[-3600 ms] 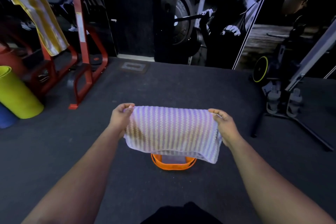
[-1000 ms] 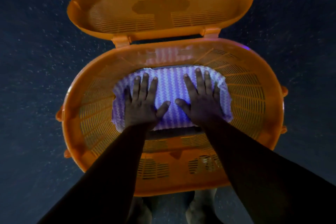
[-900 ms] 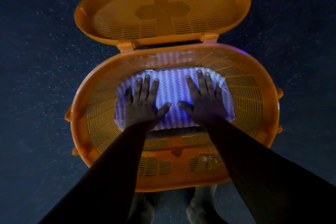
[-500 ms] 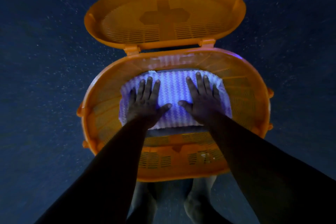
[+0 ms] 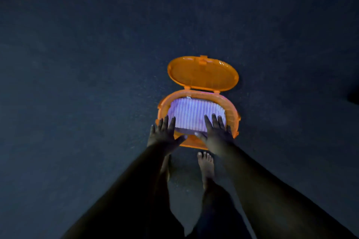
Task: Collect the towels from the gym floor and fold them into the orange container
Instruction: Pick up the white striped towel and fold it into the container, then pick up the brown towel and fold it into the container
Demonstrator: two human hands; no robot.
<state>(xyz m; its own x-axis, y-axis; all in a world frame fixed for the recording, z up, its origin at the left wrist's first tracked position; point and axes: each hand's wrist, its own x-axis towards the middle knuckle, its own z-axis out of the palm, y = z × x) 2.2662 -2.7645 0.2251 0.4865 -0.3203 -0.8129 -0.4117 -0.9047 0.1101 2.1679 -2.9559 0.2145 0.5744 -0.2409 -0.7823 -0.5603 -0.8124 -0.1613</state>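
We see an oval orange basket [image 5: 232,114] of slotted, lattice-like plastic standing on dark speckled floor [image 5: 77,83], its matching oval lid [image 5: 203,73] hinged back on the far side and lying open. Inside the basket lies a folded towel [image 5: 192,114], soft and ribbed with pale wavy stripes, filling most of the bottom. Our left hand [image 5: 164,136] and right hand [image 5: 216,134] are spread flat with straight fingers over the basket's near edge, holding nothing, and bare feet [image 5: 206,165] stand just behind it.
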